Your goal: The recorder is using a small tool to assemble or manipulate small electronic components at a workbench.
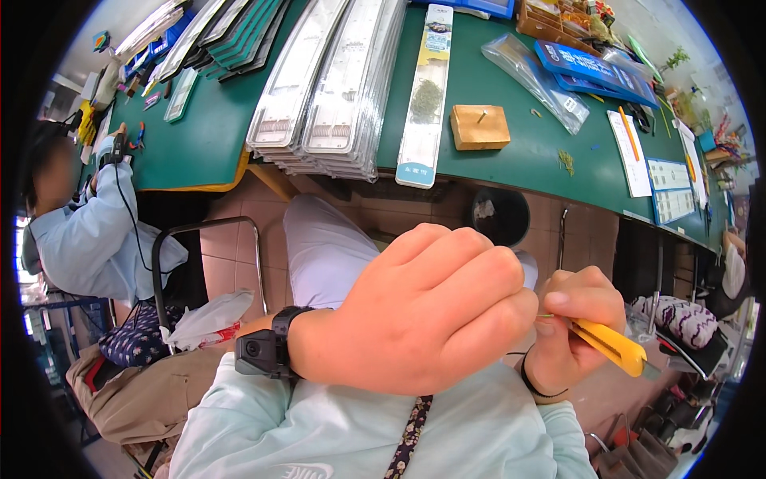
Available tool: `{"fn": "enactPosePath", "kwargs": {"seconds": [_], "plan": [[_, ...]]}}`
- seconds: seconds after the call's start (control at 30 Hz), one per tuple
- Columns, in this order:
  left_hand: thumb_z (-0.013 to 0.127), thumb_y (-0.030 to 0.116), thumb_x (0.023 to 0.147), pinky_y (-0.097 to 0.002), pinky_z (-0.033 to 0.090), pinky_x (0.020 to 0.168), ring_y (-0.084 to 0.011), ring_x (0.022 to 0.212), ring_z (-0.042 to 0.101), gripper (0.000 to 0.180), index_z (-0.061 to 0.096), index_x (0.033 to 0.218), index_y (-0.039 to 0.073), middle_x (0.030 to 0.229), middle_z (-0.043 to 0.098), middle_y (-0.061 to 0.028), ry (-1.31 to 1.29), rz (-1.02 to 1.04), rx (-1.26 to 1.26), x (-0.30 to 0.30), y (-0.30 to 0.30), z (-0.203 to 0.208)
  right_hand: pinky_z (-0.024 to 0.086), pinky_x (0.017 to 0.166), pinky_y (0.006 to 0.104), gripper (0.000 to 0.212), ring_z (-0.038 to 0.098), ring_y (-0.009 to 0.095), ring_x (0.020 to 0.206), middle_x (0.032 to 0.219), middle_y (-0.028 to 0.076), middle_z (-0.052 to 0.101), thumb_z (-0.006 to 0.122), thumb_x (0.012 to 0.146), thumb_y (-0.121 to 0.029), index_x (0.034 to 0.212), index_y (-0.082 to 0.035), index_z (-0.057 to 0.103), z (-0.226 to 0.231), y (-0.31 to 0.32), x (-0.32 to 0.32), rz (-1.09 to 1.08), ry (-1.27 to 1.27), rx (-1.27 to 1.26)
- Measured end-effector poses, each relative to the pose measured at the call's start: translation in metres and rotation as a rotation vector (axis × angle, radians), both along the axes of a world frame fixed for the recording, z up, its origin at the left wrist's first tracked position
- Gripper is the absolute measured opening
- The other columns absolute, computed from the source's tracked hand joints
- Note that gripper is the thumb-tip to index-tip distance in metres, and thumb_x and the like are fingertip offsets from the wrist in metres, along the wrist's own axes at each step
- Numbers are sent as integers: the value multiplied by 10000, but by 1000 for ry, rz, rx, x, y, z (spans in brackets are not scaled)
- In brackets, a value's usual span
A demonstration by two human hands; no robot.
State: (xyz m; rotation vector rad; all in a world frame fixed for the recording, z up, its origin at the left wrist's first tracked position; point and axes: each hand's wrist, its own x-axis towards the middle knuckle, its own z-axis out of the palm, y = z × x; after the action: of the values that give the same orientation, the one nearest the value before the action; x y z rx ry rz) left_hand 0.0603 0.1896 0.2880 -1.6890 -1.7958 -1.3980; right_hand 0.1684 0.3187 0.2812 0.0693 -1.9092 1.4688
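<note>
— Yellow cutter (613,345)?
— Pinched in right hand (576,329), low right, over the lap, blade end pointing toward the picture's rim.
— Left hand (423,315)?
— Curled into a fist just beside, knuckles touching the right; contents hidden.
— Room around?
— Open tiled floor (231,239) ahead, up to the green counter (511,152) edge; wooden block (479,127) well apart.

A packing workshop: green worktable (511,152) stacked with clear plastic trays (319,88).
</note>
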Motion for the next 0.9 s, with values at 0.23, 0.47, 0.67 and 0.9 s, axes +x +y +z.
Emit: {"fn": "enactPosePath", "kwargs": {"seconds": [0.23, 0.47, 0.67, 0.9], "plan": [[685, 1, 573, -328, 404, 515, -247, 581, 521, 297, 540, 832, 16, 709, 522, -86, -32, -61, -30, -7, 0, -1, 300, 426, 224, 341, 413, 111, 467, 622, 34, 507, 687, 625, 120, 914, -50, 623, -2, 0, -6, -46, 32, 44], [633, 71, 663, -354, 373, 601, -266, 725, 500, 216, 526, 848, 41, 818, 509, -97, -146, -110, -217, -9, -9, 7, 357, 467, 261, 228, 461, 183, 512, 624, 76, 499, 630, 665, 88, 847, -45, 593, -4, -2, -7, -177, 10, 271], [552, 141, 711, -307, 342, 642, -224, 773, 443, 160, 483, 795, 24, 828, 438, -92, -90, -77, -175, 4, 1, 4, 415, 630, 271, 61, 507, 179, 672, 748, 99, 547, 594, 855, -14, 856, 26, 547, 4, -13, 9, -230, -100, 151], [539, 103, 719, -308, 361, 665, -224, 782, 455, 116, 486, 795, 33, 829, 441, -93, -107, -27, -107, 14, 2, 3, 424, 653, 278, 73, 479, 159, 712, 833, 102, 510, 534, 892, -20, 951, 3, 498, 1, -5, 13, -160, -89, 255]]}}
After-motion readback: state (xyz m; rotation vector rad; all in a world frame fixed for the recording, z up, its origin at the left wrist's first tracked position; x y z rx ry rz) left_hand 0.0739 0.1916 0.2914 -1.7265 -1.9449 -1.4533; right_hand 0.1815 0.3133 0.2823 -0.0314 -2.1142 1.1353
